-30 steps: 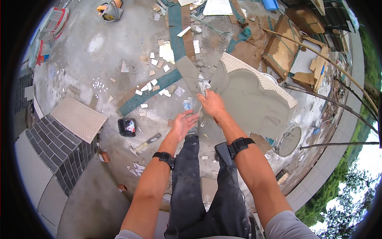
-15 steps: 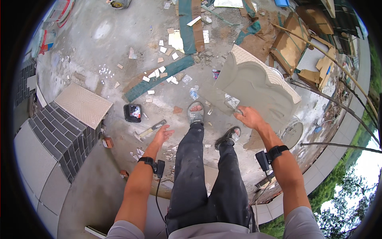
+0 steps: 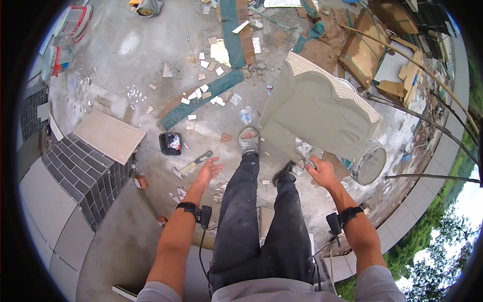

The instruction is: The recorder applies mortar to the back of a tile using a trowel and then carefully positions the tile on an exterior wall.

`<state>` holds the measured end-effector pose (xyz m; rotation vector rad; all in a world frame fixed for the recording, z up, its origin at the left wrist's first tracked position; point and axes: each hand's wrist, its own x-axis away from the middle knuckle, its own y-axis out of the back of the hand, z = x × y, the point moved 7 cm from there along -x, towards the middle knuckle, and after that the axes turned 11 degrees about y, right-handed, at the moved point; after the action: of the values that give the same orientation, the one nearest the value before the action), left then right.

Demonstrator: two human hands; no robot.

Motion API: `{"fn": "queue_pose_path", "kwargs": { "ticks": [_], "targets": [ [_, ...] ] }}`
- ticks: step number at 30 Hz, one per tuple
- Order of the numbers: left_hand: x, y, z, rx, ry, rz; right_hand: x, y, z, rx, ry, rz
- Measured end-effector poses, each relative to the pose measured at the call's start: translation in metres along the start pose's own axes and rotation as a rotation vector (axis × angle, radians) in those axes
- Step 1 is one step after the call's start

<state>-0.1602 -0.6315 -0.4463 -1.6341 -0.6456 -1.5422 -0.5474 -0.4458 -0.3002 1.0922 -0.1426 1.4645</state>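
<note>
Grey floor (image 3: 118,68) lies below: right hand (image 3: 322,172) grips a trowel (image 3: 301,148), left hand (image 3: 208,171) hangs unclenched.

Two pails (image 3: 73,22) with red markings stand at the upper left, and a pole (image 3: 418,69) crosses a torn cardboard box (image 3: 359,45) at the upper right. White chips (image 3: 198,93) lie on and around a green strip (image 3: 175,117), with a black tray (image 3: 163,144) near its left end.

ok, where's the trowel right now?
Head view, right of centre: the trowel is in the person's right hand, its blade by the near left edge of the mortar-spread tile.
</note>
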Motion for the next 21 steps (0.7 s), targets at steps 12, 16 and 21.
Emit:
{"fn": "queue_pose_path", "kwargs": {
  "ticks": [12, 16, 21],
  "targets": [
    [-0.001, -0.062, 0.018, -0.114, 0.008, 0.038, -0.043, -0.064, 0.020, -0.260, 0.092, -0.065],
    [0.007, -0.040, 0.023, -0.121, 0.011, 0.003, -0.026, -0.030, 0.009, -0.025, 0.102, -0.185],
    [0.009, -0.042, -0.002, -0.202, 0.004, -0.053, -0.047, 0.056, -0.037, 0.398, 0.062, -0.330]
  ]
}}
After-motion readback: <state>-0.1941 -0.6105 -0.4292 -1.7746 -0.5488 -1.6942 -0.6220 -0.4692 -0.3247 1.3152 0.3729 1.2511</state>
